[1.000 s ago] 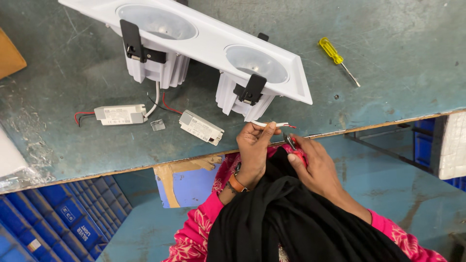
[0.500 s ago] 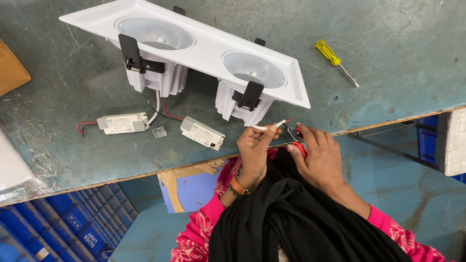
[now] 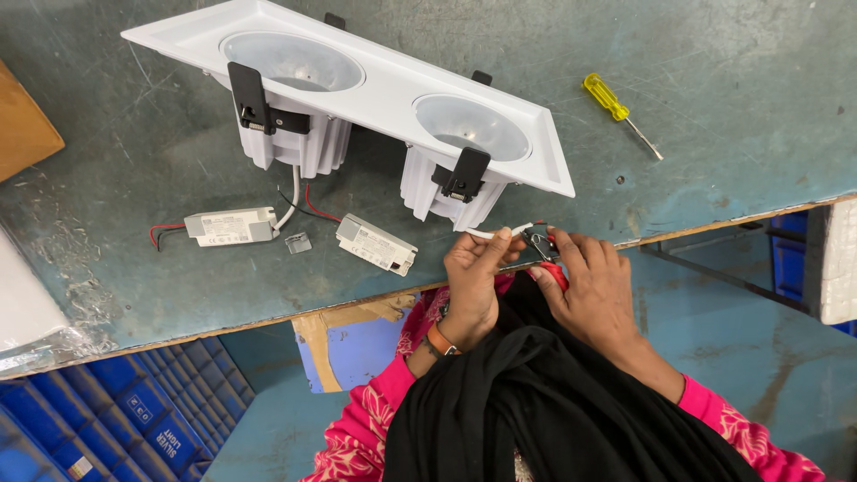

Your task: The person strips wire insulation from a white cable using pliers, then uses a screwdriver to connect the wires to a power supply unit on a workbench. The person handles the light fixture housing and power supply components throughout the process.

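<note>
Head view: at the table's (image 3: 134, 295) near edge, a white wire (image 3: 500, 232) lying left-right is pinched by the left hand's (image 3: 471, 277) fingers; red-handled cutters (image 3: 546, 259) are clamped in the right hand (image 3: 594, 286).

Red-handled tool (image 3: 546, 259) mostly hidden inside right hand (image 3: 594, 290); type not determinable. End of white wire (image 3: 500, 232) concealed under left hand (image 3: 473, 277) fingers. Brown board (image 3: 22, 134) and white sheet (image 3: 22, 308) at surface (image 3: 732, 54) left edge cut off by frame.

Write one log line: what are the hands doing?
left hand: pinches white cable | right hand: holds red-handled cutter at cable | twin downlight: on bench
</note>
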